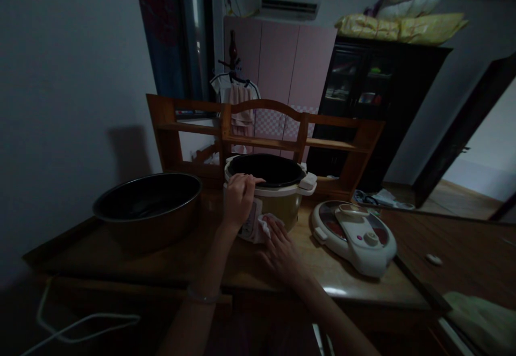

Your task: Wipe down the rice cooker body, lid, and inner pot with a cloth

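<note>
An olive-and-white electric cooker (287, 205) stands on the wooden desk with its lid off and a dark interior showing. My left hand (239, 197) grips its front rim at the left, the fingers closed and partly hidden. Low on the cooker's front, beside the control panel (253, 219), my right hand (282, 248) presses a crumpled white cloth (265, 226) against the surface; whether it is fabric or tissue I cannot make out. The cooker's lid (355, 232), with a clear window and a knob, lies on the desk to the right.
A large dark pot (153, 229) stands to the left. Behind the cooker rises a wooden shelf rack (266, 143). A white cable (97, 318) hangs at the lower left. A small white object (434, 259) lies on the brown surface at right.
</note>
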Action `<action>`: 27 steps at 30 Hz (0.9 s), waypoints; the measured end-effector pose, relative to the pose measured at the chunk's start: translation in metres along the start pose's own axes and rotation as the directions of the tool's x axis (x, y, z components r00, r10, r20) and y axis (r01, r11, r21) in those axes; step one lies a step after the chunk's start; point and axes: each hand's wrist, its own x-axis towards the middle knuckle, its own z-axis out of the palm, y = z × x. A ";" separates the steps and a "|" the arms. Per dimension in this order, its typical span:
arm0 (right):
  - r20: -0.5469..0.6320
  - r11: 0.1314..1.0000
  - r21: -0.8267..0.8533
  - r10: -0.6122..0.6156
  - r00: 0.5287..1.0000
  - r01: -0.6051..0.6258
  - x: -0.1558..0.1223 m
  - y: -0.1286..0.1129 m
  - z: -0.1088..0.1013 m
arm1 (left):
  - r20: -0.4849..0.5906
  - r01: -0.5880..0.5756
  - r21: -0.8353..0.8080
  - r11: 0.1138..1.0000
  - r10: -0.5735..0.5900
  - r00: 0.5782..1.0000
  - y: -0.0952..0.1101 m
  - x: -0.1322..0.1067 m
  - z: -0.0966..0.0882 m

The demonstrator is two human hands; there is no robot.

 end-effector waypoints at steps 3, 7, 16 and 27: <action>0.036 1.000 0.024 -0.002 0.999 0.001 -0.004 -0.004 -0.006 | -0.006 -0.009 -0.004 1.000 0.009 1.000 0.001 0.000 0.000; 0.086 0.999 0.044 -0.018 0.996 0.015 -0.006 -0.011 -0.020 | -0.010 -0.009 -0.002 1.000 0.009 1.000 0.000 -0.001 0.000; 0.099 0.986 0.046 -0.166 0.981 0.162 -0.011 0.020 -0.019 | 0.000 -0.008 0.007 1.000 0.008 1.000 0.001 0.000 -0.001; 0.157 0.740 0.122 -0.673 0.723 0.662 0.013 0.073 -0.011 | -0.007 -0.005 0.028 1.000 0.005 1.000 0.001 -0.001 0.000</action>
